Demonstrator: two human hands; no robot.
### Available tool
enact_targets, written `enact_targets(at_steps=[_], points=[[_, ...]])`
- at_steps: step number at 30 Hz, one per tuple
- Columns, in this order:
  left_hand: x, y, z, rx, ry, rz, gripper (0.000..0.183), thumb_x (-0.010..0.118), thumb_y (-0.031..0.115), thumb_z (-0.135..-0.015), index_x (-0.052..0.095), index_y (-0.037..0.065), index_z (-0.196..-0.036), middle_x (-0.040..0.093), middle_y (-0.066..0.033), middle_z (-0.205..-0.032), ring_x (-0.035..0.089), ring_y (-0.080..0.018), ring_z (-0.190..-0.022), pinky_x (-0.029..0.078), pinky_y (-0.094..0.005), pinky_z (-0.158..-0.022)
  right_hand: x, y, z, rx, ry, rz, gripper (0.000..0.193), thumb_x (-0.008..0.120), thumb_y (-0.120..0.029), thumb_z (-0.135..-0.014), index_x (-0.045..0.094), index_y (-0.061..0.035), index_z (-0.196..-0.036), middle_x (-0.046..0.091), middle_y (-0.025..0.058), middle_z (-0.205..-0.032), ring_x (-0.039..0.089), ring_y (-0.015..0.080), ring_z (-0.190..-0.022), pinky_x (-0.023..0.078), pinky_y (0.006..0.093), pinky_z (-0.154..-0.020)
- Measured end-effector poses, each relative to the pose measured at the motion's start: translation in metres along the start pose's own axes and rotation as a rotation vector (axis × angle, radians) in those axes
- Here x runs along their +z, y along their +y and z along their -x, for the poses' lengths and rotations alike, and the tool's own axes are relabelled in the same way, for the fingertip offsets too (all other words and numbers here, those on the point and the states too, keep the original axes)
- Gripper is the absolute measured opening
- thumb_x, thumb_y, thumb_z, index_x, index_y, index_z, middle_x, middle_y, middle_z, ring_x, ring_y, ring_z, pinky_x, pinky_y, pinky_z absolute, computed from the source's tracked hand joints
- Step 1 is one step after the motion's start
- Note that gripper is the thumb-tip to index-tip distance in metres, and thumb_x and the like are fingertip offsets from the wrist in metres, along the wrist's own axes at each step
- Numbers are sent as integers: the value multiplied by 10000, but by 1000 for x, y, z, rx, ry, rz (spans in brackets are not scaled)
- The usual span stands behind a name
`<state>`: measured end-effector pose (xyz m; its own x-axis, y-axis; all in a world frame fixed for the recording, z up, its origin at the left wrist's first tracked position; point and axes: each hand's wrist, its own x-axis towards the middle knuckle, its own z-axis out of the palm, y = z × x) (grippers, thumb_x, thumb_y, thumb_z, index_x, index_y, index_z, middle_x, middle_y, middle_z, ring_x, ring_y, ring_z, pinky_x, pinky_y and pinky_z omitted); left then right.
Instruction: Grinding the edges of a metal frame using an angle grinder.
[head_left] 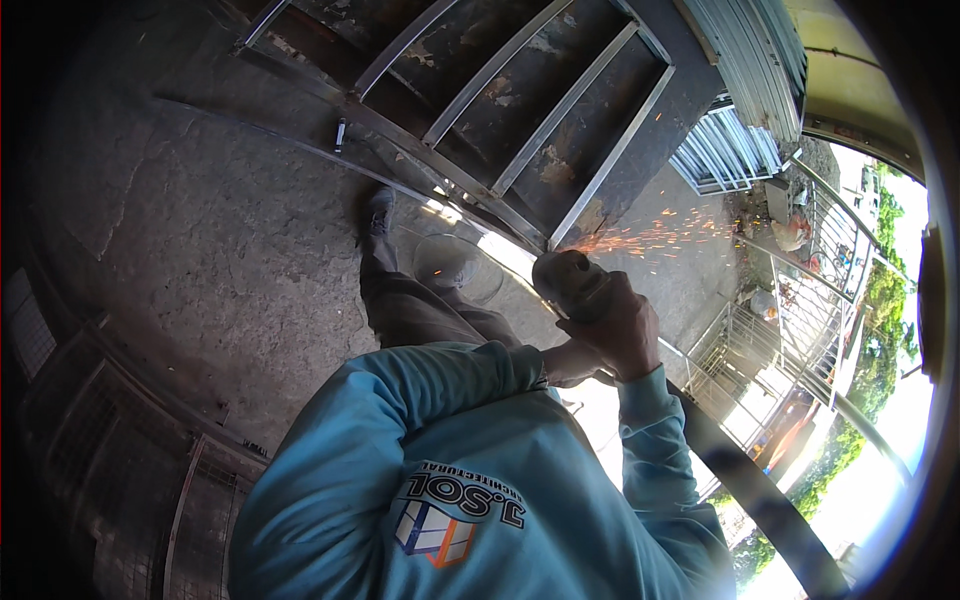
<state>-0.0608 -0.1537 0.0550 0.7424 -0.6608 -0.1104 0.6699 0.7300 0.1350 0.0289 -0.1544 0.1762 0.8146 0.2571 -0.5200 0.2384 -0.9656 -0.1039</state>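
Observation:
My right hand (628,328) is wrapped round the body of an angle grinder (572,284). My left hand (572,362) is closed at the grinder's rear, just below the right one and partly hidden by it. The grinder's head meets the near corner of a welded metal frame (520,232), where several square-tube bars run across a dark panel (560,160). Orange sparks (650,238) spray rightward from that corner. The disc itself is hidden from view. Teal sleeves cover both of my arms.
A long thin metal bar (270,134) lies on the concrete floor (200,220), with a small light-coloured tube (340,135) near it. Stacked metal bars (725,150) and corrugated sheets (750,60) are at the upper right. White railings (835,240) stand further right. Dark mesh panels (120,450) are at lower left.

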Motion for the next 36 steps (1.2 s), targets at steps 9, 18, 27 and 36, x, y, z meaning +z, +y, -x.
enact_targets(at_steps=[9,18,27,36], points=[[1,2,2,-2,13,36,308,656,84,-905,566,9,-1189,673,-105,-1060,665,-234,-983,548,-384,-890,-1,-2,-5,42,-33,-45,677,906,-382,-551,514,-63,-1001,691,190,-828,677,412,-798,545,475,-672],[22,35,16,-256,93,-350,409,758,125,-828,576,22,-1179,672,-96,-1027,678,-211,-947,581,-359,-839,14,39,22,67,162,-429,592,869,-252,-594,555,-24,-1042,678,178,-870,689,328,-777,549,414,-688],[-1,115,57,-77,152,-1374,486,801,236,-758,639,2,-1152,707,-158,-962,700,-264,-850,544,-364,-762,46,106,37,250,91,-1385,547,837,-326,-695,617,12,-1064,661,78,-856,655,176,-736,551,324,-669],[-20,300,131,395,685,-2451,441,814,191,-702,621,44,-1069,624,-156,-1111,563,-343,-1064,461,-434,-918,74,119,57,113,186,-1936,742,820,-518,-687,574,1,-1156,650,125,-923,660,219,-791,563,348,-686]])
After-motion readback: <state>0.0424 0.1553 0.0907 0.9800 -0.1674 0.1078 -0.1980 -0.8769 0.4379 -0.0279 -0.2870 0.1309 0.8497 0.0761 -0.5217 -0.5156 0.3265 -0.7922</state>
